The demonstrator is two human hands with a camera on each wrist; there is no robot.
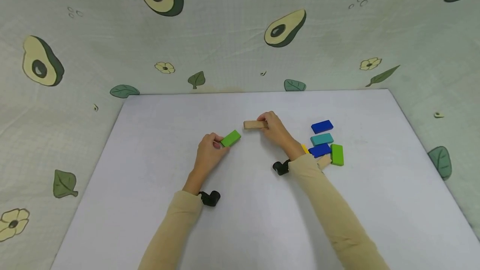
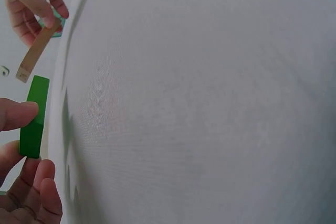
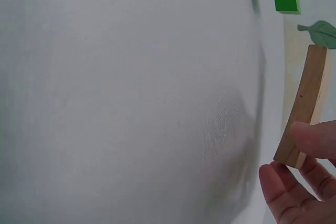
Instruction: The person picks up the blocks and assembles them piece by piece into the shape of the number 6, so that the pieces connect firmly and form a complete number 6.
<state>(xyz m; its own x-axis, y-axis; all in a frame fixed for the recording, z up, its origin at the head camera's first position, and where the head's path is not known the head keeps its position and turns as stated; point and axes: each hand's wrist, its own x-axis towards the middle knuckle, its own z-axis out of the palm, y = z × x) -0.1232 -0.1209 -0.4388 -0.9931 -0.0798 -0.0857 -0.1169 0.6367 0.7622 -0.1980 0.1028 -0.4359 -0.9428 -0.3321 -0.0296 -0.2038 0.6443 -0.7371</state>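
Note:
My left hand (image 1: 211, 150) pinches one end of a green block (image 1: 231, 138) between thumb and fingers. In the left wrist view that green block (image 2: 34, 116) shows its long narrow side, with the thumb on it. Slightly farther back and to the right, my right hand (image 1: 275, 130) pinches a bare wooden block (image 1: 255, 124) by its right end. The wooden block (image 3: 304, 103) points away from the thumb in the right wrist view. A short gap separates the two blocks, their free ends facing each other.
Right of my right forearm lies a loose group: two blue blocks (image 1: 322, 126), a teal block (image 1: 321, 139), another green block (image 1: 337, 154), a plain wooden block (image 1: 324, 161) and a yellow piece (image 1: 305, 148) partly behind the arm. A patterned cloth (image 1: 225, 32) surrounds the white table (image 1: 168, 120).

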